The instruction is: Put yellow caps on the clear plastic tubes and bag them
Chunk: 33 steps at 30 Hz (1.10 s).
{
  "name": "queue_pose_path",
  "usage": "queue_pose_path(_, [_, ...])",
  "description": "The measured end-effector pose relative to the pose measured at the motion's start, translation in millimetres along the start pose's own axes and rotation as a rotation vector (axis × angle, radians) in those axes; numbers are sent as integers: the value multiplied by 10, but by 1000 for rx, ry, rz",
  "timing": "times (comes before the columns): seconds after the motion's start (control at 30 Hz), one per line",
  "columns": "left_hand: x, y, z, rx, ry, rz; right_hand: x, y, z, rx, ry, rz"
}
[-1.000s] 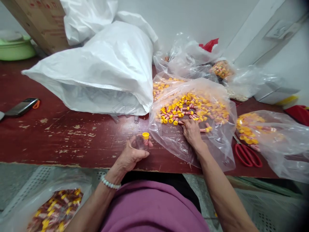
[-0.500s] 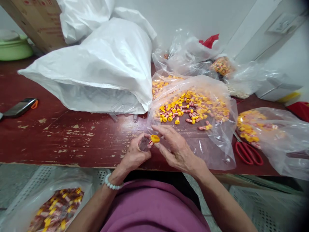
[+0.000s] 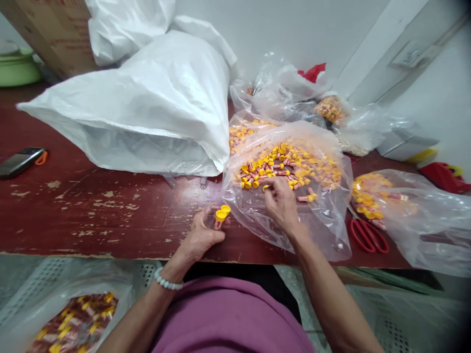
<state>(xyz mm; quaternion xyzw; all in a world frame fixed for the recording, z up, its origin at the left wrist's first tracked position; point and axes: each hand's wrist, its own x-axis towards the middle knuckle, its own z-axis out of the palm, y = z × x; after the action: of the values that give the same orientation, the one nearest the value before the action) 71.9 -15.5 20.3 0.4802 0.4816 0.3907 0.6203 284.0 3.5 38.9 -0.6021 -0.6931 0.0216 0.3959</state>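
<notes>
Wrapped round clear tubes, my left hand [image 3: 200, 235] is just above the table's front edge. Two yellow caps [image 3: 222, 214] show at the tubes' ends, with a red-and-white piece below one. My right hand [image 3: 281, 203] reaches into the clear plastic bag [image 3: 327, 235], its thumb and forefinger pinched at a yellow-capped piece [image 3: 265, 188]. Beyond the fingers lies a pile of small yellow-capped, red-and-white pieces [image 3: 290, 157]. A white sack [image 3: 162, 83] lies open at the left, with clear tubes [image 3: 170, 179] at its mouth.
Red-handled scissors [image 3: 368, 235] lie right of the bag, beside another bag of yellow-capped pieces [image 3: 371, 196]. A phone-like device [image 3: 21, 162] is at far left. Below the table edge at lower left is a bag of filled tubes [image 3: 75, 323].
My right hand has moved away from my left hand, forward and right to the pile. Two yellow caps now show in my left hand, where one showed before. The view has shifted slightly.
</notes>
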Motion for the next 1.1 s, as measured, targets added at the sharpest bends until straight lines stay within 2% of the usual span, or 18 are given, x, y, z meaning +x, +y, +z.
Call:
queue_pose_path(0.07, [-10, 29, -20, -37, 2, -34, 126, 351, 93, -180, -13, 142])
queue_pose_path(0.13, [-21, 57, -38, -89, -19, -93, 178, 619, 201, -276, -86, 202])
queue_pose_path(0.23, [-25, 78, -53, -139, -43, -146, 143, 742, 280, -255, -84, 256])
queue_pose_path(0.3, [-11, 64, -56, -112, -46, -118, 90, 613, 230, -132, -13, 301])
queue_pose_path(0.37, [16, 28, -52, -75, -44, -56, 40, 340, 103, 68, 20, 284])
queue_pose_path(0.43, [42, -17, -41, -6, -70, 25, 4, -11, -58, 261, -22, 167])
queue_pose_path(0.47, [51, -35, -34, 41, -92, 69, -8, -186, -134, 308, -82, 82])
queue_pose_path(0.53, [54, -53, -19, 155, -146, 157, -29, -475, -247, 349, -175, -83])
queue_pose_path(0.6, [38, -44, -9, 260, -188, 229, -50, -644, -297, 339, -259, -198])
queue_pose_path(0.7, [-2, -9, -7, 364, -221, 282, -84, -698, -288, 321, -313, -262])
queue_pose_path(0.9, [-19, 1, -4, 336, -217, 248, -116, -637, -246, 417, -268, -138])
queue_pose_path(1.1, [21, -63, 2, 321, -197, 229, -189, -595, -168, 297, -310, -245])
